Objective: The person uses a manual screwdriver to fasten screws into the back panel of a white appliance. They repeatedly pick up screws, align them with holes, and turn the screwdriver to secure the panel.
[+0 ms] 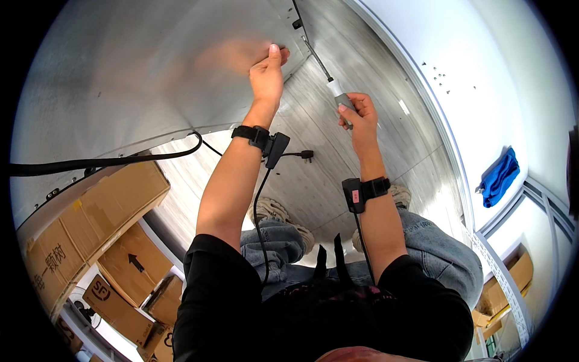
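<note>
My right hand (359, 117) grips a screwdriver (335, 88) by its grey and white handle. Its long metal shaft points up and left, with the tip by the right edge of a large brushed-metal panel (151, 66). Over the panel, near its lower right corner, my left hand (267, 77) is closed with the thumb up and the fingers curled. Whatever those fingers may hold is hidden. A small black fitting (297, 24) sits at the panel's edge, just above the screwdriver tip.
Several small screws (439, 75) lie on a white surface at the right, with a blue cloth (500, 178) nearer. Cardboard boxes (132, 259) stack at the lower left. A black cable (108, 161) crosses the panel's near edge; a plug (307, 155) hangs over the wood-look floor (416, 139).
</note>
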`<action>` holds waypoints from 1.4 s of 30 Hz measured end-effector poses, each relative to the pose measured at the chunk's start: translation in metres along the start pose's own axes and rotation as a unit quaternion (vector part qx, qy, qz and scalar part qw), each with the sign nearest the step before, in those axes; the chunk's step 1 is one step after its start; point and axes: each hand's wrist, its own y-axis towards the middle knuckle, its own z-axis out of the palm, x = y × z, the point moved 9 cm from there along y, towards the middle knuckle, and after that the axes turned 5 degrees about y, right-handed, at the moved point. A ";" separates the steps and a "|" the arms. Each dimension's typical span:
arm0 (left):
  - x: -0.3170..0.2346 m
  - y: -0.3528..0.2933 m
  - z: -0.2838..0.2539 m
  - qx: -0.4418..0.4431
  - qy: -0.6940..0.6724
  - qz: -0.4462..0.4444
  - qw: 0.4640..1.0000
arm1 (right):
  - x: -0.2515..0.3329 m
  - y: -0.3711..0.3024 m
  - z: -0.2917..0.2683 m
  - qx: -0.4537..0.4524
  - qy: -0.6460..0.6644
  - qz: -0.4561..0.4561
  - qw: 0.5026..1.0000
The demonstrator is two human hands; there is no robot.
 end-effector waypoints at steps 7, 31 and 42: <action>0.002 0.000 -0.003 -0.017 -0.007 -0.001 1.000 | 0.003 0.001 0.001 -0.006 -0.006 0.005 1.000; 0.015 -0.011 -0.008 0.027 0.065 0.013 0.997 | 0.011 -0.006 0.003 -0.035 -0.061 -0.036 0.997; 0.054 -0.132 -0.094 0.354 0.180 -0.142 0.907 | 0.010 -0.007 -0.001 -0.048 -0.070 -0.027 0.996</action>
